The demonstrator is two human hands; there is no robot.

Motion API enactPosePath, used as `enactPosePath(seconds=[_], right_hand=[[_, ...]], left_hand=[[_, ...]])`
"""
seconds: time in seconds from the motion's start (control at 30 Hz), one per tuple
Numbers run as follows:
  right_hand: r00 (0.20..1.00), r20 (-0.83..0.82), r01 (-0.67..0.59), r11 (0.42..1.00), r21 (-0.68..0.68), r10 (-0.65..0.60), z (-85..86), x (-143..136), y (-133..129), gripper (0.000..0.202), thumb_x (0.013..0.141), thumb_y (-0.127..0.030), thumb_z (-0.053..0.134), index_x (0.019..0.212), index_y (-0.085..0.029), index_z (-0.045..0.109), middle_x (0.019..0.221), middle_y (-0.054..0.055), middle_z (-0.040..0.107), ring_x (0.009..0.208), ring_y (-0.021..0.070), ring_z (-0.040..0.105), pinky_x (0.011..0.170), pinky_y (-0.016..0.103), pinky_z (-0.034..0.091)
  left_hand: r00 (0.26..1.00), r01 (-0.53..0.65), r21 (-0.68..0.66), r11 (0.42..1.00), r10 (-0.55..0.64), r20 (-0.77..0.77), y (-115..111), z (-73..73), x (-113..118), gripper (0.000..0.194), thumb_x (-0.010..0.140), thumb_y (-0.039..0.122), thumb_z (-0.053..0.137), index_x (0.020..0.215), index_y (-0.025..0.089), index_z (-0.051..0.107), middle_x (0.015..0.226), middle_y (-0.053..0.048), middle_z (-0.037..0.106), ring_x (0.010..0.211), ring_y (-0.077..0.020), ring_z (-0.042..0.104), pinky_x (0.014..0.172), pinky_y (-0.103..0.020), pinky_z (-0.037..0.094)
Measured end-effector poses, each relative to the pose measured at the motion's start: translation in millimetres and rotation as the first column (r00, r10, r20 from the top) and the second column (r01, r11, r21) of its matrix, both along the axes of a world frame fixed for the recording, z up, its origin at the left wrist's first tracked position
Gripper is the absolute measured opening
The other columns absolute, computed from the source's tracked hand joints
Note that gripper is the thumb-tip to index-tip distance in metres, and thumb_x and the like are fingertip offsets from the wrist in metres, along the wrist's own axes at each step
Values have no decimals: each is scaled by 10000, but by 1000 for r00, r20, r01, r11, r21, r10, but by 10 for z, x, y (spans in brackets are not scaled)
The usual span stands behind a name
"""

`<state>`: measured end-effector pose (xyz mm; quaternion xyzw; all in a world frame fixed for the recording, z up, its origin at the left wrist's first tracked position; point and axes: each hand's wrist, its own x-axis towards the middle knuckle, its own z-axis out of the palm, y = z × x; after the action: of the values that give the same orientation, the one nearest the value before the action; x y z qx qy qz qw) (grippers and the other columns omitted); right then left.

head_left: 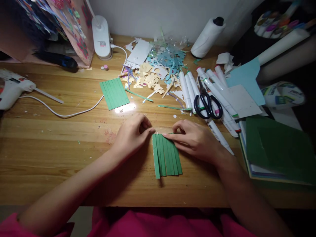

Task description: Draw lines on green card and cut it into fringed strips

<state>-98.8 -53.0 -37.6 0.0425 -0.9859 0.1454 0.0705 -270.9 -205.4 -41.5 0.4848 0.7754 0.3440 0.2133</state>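
A small panel of green paper strips (170, 156) lies on the table before me, its strips side by side and slightly fanned at the lower end. Along its left side, one green paper strip (156, 158) overlaps the others and casts a small shadow at its bottom. My left hand (134, 133) is closed in a pinch at the top end of that strip. From the right, my right hand (194, 140) holds the panel at its top edge, with fingertips on the strips. Farther back on the left lies a second green striped square (115, 93).
Paper scraps (158, 69) heap at the back, near loose green strips (139, 95). Black-handled scissors (207, 105) rest on white markers (219, 98). A glue gun (14, 87) sits at left, a cable (71, 116) crosses the table, and a green sheet (276, 148) tops a stack at right.
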Motion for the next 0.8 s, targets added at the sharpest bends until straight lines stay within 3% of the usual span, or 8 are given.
enactPosePath(seconds=[0.27, 0.57, 0.8], right_hand=[[998, 36, -57, 997, 59, 55, -39, -106, -115, 378, 882, -233, 510, 1254, -232, 572, 967, 95, 575, 883, 223, 483, 764, 347, 377], [999, 27, 18, 1000, -18, -18, 16, -12, 14, 311, 865, -207, 527, 1136, -286, 658, 906, 63, 579, 835, 211, 479, 766, 361, 337], [998, 68, -15, 1000, 15, 14, 24, 19, 93, 348, 866, -195, 514, 1182, -278, 632, 917, 72, 591, 839, 223, 467, 767, 367, 351]], left_hand=[[999, 29, 28, 999, -30, 44, -10, -14, -30, 75, 775, 160, 659, 784, 175, 586, 720, 7, 581, 647, -120, 501, 581, -239, 376], [999, 13, 43, 999, -14, 34, -7, -42, -24, 96, 763, 174, 677, 770, 175, 581, 717, 8, 586, 619, -113, 486, 569, -241, 371], [997, 2, 20, 1000, -4, 78, -15, -47, -34, 68, 780, 184, 654, 799, 178, 589, 735, 0, 596, 648, -125, 513, 586, -252, 384]])
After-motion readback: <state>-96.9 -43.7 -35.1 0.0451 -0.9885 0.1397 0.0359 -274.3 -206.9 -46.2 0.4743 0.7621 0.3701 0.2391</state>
